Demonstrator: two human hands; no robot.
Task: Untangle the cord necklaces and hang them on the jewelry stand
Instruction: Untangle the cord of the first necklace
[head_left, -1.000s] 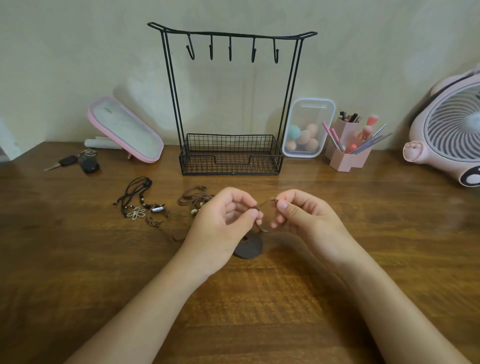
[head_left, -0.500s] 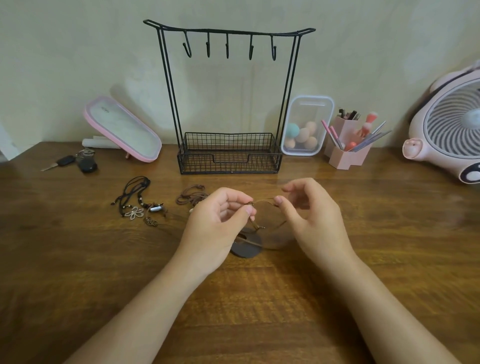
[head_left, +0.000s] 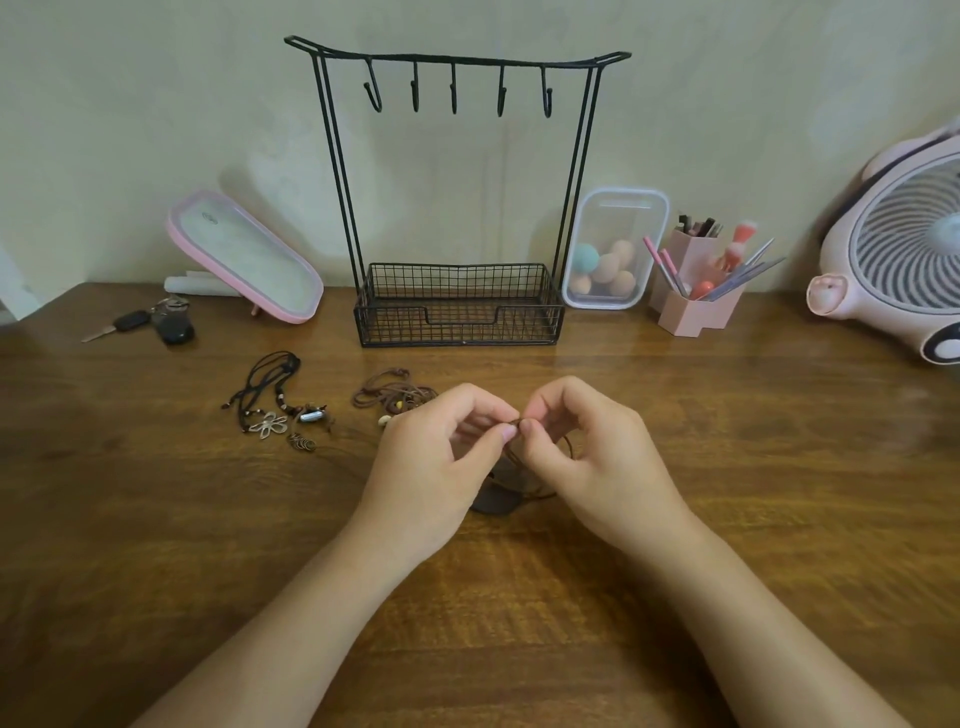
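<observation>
My left hand and my right hand meet at table centre, both pinching the same brown cord necklace between thumb and finger. Its dark round pendant lies on the wood beneath my hands. A brown cord necklace with beads sits just left of my left hand. Farther left lies a black cord necklace with a silver flower pendant. The black wire jewelry stand rises at the back; all its hooks are bare and its basket holds nothing.
The wooden table carries a pink-rimmed mirror and keys at back left. A clear box of makeup sponges, a pink brush holder and a pink fan stand at back right.
My hands had spread the cord loop apart half a second ago; now they have come back together, fingertips nearly touching on the cord.
</observation>
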